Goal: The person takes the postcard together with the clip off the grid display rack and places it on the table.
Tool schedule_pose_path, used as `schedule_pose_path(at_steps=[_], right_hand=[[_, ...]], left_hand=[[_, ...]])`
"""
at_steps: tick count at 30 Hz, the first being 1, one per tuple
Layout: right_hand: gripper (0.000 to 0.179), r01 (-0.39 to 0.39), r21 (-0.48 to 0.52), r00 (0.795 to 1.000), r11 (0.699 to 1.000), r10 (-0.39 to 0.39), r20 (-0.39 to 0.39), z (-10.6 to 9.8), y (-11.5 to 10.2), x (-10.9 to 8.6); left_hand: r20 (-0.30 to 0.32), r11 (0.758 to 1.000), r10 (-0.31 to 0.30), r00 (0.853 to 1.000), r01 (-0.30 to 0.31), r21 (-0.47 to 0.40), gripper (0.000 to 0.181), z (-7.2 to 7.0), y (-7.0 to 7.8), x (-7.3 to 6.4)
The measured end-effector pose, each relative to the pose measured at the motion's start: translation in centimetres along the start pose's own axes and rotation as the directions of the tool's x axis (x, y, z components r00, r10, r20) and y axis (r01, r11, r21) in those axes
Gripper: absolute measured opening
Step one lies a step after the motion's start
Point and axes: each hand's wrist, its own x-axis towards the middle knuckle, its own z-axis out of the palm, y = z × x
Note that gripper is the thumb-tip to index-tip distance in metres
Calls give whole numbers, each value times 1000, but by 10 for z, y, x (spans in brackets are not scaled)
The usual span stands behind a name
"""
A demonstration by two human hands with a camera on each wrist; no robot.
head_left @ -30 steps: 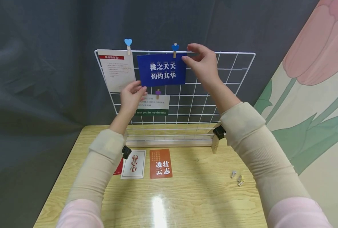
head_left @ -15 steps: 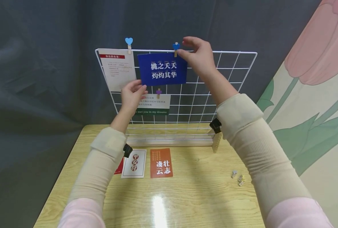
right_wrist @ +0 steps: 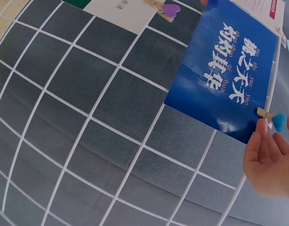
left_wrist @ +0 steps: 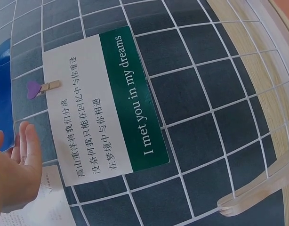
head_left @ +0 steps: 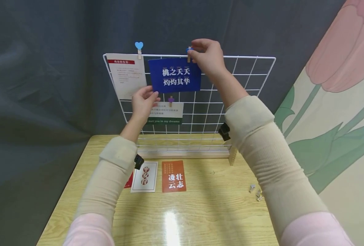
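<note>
A blue card (head_left: 175, 80) with white characters hangs on the white wire grid (head_left: 246, 74), slightly tilted, under a wooden clothespin (right_wrist: 264, 113) with a blue heart. At the card's lower left corner, my left hand (head_left: 142, 104) pinches it between thumb and fingers. My right hand (head_left: 210, 58) has its thumb and fingertips at the clothespin on the top wire, covering part of the heart in the head view. Below hangs a white and green card (left_wrist: 104, 106), held by a purple-heart clothespin (left_wrist: 43, 88).
A white card (head_left: 126, 77) hangs at the grid's left under a light blue heart clothespin (head_left: 139, 49). On the wooden table (head_left: 206, 212) lie an orange card (head_left: 173, 176), a white card with red circles (head_left: 144, 184), a partly hidden red card (head_left: 128, 182) and several small clothespins (head_left: 259, 195).
My right hand has moved left along the top wire, from the blue card's right corner onto the blue-heart clothespin. My left hand stays at the card's lower left corner.
</note>
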Motion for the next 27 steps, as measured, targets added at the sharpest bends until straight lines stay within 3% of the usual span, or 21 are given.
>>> schedule_pose_path(at_steps=[9,17,27], right_hand=[[35,-40,-43,999,998,39,-26,7,-4,3],[32,-32,-38,997,999,29,-68,12,-2,5],[24,-28,5,994,1000,28,-109,13,1,6]], left_hand=[[-5,1000,2,1000,-2,11,37,2,-1,0],[-23,1000,-21,1000,21,-6,36,5,1,3],[-54,999,-28,998,26,-34,22,7,3,6]])
